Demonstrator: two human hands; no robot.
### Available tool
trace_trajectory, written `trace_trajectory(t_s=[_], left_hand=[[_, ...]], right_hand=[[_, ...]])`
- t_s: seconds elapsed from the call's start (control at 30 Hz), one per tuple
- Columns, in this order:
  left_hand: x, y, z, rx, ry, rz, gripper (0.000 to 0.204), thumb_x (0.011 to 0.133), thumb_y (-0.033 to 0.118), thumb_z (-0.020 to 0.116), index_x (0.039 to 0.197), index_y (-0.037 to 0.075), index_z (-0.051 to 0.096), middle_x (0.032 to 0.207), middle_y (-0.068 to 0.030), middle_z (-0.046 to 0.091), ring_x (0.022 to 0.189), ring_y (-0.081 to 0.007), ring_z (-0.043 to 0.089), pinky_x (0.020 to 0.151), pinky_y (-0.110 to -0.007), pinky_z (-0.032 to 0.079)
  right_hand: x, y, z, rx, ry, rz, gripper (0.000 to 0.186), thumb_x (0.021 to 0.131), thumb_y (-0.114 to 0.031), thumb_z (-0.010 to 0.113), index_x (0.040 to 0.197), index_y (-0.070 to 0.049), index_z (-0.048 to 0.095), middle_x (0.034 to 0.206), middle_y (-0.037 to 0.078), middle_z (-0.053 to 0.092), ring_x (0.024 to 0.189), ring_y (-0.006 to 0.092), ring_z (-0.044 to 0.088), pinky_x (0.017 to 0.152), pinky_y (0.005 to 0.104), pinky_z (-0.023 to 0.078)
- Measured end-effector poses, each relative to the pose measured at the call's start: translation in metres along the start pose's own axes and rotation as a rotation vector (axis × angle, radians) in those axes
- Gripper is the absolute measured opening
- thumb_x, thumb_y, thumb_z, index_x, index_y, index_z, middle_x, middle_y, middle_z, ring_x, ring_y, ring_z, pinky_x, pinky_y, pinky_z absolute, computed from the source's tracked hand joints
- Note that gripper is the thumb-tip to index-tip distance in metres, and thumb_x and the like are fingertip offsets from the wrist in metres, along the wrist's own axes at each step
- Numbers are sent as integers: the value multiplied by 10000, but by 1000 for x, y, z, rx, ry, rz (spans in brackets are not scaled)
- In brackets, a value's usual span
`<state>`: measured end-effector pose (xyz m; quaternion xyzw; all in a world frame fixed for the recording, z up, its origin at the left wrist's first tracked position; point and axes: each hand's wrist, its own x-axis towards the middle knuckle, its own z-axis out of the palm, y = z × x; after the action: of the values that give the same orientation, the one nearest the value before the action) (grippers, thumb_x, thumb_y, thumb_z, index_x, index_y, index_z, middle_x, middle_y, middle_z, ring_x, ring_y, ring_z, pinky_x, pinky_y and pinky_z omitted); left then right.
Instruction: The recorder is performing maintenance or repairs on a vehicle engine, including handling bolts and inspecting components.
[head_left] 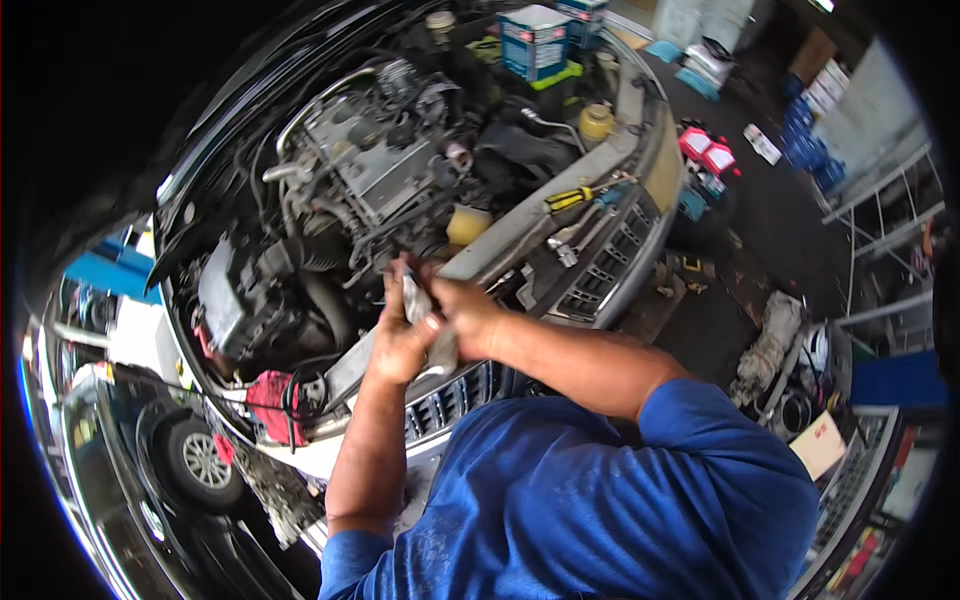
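My left hand (399, 347) and my right hand (466, 314) are together over the front edge of a car's open engine bay. A crumpled greyish-white rag (440, 355) is pressed between them, and its lower end hangs out below my fingers. Both hands look closed on it; the right one is slightly blurred and hides some of the cloth. Just beyond my fingertips lies the engine (385, 170), with hoses and metal parts exposed. A yellowish plastic reservoir (468, 225) sits close to my right hand.
On the front crossmember lie a yellow-handled screwdriver (568, 200) and a ratchet wrench (566, 252). A red cloth (272, 405) hangs at the left front corner. Blue-and-white boxes (534, 45) stand at the far right fender. Another dark car (130, 460) is parked to the left.
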<state>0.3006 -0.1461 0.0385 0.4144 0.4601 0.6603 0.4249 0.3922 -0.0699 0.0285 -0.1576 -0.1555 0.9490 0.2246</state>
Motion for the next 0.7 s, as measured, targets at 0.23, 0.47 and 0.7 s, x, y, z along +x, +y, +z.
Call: trace_trajectory(t_s=[0.23, 0.47, 0.7], left_hand=[[32, 13, 25, 72, 183, -75, 275, 922, 116, 603, 1163, -17, 600, 1081, -112, 651, 971, -192, 610, 903, -322, 485], [66, 18, 29, -407, 191, -231, 619, 980, 554, 366, 1319, 46, 474, 1230, -125, 580, 1126, -277, 557, 992, -419, 429], [37, -15, 58, 65, -176, -65, 1068, 791, 859, 261, 1524, 95, 122, 1566, -128, 168, 1425, -285, 196, 1142, -419, 190]], right_hand=[[-9, -24, 3, -1231, -151, -827, 200, 884, -112, 485, 1035, -3, 560, 1000, 238, 616, 939, 400, 603, 812, 426, 478], [-11, -59, -26, -1584, -167, -993, 545, 855, -332, 634, 1293, -42, 492, 1344, 252, 459, 1284, 413, 429, 973, 478, 428], [-22, -68, -18, -785, -207, -491, 754, 951, -421, 567, 1519, -105, 185, 1494, 46, 324, 1335, 152, 289, 1094, 297, 255]])
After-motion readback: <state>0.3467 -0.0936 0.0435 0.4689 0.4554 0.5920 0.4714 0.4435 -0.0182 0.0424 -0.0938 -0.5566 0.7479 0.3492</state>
